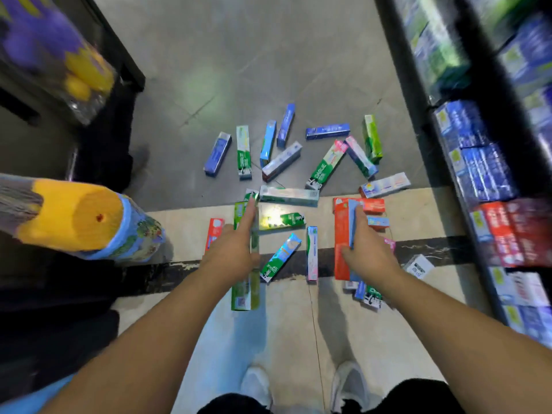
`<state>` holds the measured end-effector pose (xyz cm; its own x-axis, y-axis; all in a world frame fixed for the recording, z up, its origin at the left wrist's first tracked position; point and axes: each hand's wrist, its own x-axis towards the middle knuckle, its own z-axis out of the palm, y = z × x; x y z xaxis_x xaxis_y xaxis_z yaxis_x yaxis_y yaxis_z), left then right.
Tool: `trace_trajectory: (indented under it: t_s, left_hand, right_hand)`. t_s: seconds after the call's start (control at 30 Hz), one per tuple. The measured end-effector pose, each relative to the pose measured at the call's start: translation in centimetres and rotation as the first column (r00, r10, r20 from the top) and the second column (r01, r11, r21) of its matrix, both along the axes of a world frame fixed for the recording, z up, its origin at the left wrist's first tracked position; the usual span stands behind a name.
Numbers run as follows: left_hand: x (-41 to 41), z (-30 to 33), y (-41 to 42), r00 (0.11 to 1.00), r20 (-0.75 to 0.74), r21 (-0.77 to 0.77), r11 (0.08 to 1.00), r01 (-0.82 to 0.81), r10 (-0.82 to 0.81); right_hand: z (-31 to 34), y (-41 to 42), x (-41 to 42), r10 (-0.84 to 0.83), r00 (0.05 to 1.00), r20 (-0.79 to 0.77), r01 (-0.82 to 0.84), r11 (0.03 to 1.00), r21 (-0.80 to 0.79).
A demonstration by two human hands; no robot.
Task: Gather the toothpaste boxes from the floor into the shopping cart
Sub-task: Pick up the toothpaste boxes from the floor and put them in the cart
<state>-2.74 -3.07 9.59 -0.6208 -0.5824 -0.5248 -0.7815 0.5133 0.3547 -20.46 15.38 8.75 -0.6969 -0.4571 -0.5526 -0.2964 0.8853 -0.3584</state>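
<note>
Several toothpaste boxes lie scattered on the aisle floor ahead of my feet, among them a blue box and a green-and-white box. My left hand holds a long green box upright, index finger stretched along it. My right hand grips a red box together with a thin blue box. More boxes lie on the floor under and between both hands, such as a green-and-blue one. No shopping cart is in view.
Shelves full of blue and red toothpaste boxes line the right side. At left stands a dark rack with a yellow-and-blue wrapped pack jutting out. My white shoes are at the bottom.
</note>
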Motion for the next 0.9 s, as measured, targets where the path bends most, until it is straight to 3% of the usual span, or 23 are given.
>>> trace_trajectory:
  t_s: [0.3, 0.47, 0.57, 0.73, 0.9]
  left_hand:
    - [-6.0, 37.5, 1.0, 0.962, -0.213, -0.047, 0.985, 0.165, -0.171]
    - [-9.5, 54.2, 3.9, 0.875, -0.294, -0.158, 0.923, 0.352, -0.384]
    - [-10.8, 60.4, 7.1, 0.784, -0.387, -0.159, 0.873, 0.462, -0.485]
    - [-12.1, 65.1, 15.9, 0.630, -0.391, -0.206, 0.731, 0.651, -0.671]
    - [-9.6, 68.1, 29.3, 0.416, -0.372, -0.227, 0.516, 0.826, -0.830]
  right_hand:
    - [37.7, 2.0, -0.3, -0.086, 0.993, -0.078, 0.067, 0.974, -0.214]
    - [53.3, 6.6, -0.1, -0.207, 0.959, -0.195, 0.147, 0.949, -0.280]
    - [58.7, 10.7, 1.0, -0.318, 0.916, -0.243, 0.233, 0.918, -0.321]
    - [62.5, 20.4, 5.6, -0.509, 0.816, -0.274, 0.395, 0.837, -0.378]
    - [64.9, 32.1, 12.9, -0.672, 0.689, -0.272, 0.550, 0.729, -0.407]
